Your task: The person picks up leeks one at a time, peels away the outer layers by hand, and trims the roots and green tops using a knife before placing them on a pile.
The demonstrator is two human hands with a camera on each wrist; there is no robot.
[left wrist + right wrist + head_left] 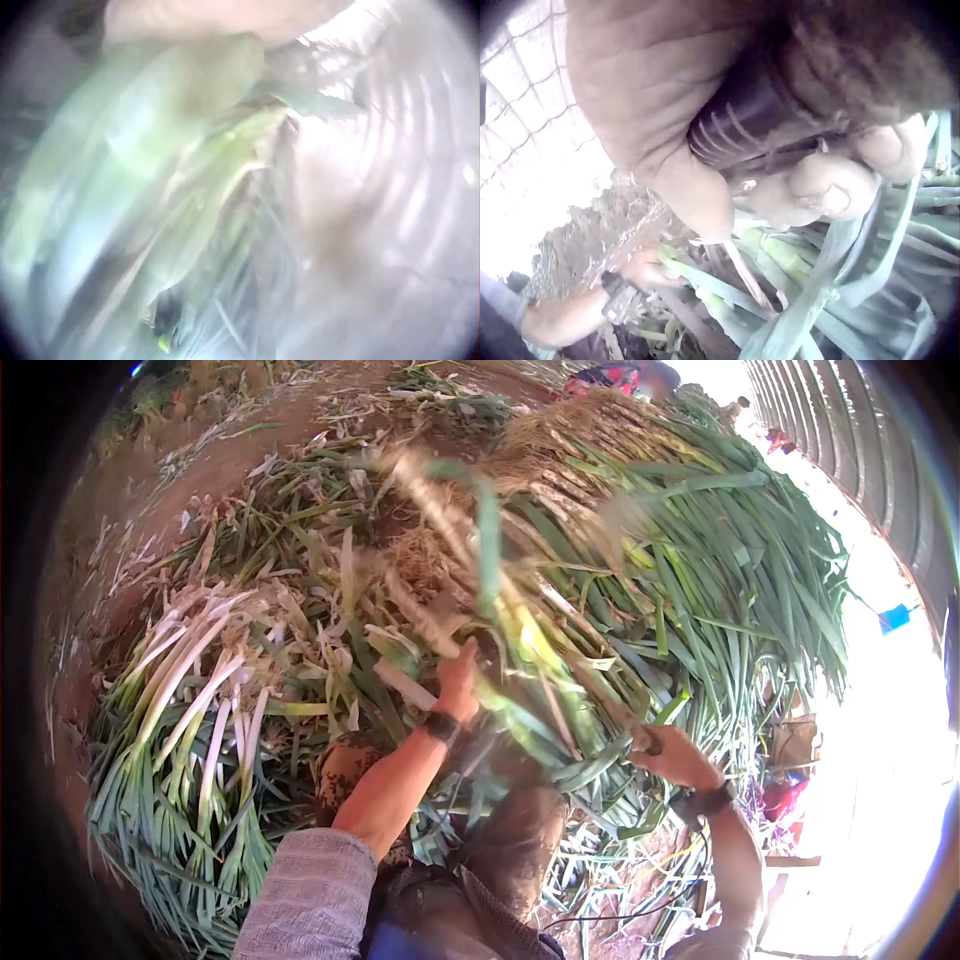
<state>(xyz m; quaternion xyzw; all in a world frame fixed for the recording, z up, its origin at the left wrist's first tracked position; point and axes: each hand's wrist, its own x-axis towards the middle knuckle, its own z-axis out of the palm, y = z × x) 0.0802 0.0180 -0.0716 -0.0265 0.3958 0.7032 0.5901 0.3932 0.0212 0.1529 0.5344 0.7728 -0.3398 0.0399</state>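
Observation:
My left hand grips a leek in front of my knees, its leaves slanting down to the right; motion blurs much of it. Close up in the left wrist view, pale green leaves run right below the hand. My right hand, off to the right above the leaf ends, has its fingers curled round a dark ridged handle; whatever the handle belongs to is hidden. Below those fingers in the right wrist view lie green leek leaves, with the left hand beyond them.
A large heap of untrimmed leeks with roots fills the back right. Cleaned leeks with white stems lie at the left. Stripped leaves cover the ground between. A ribbed curved wall stands at the upper right.

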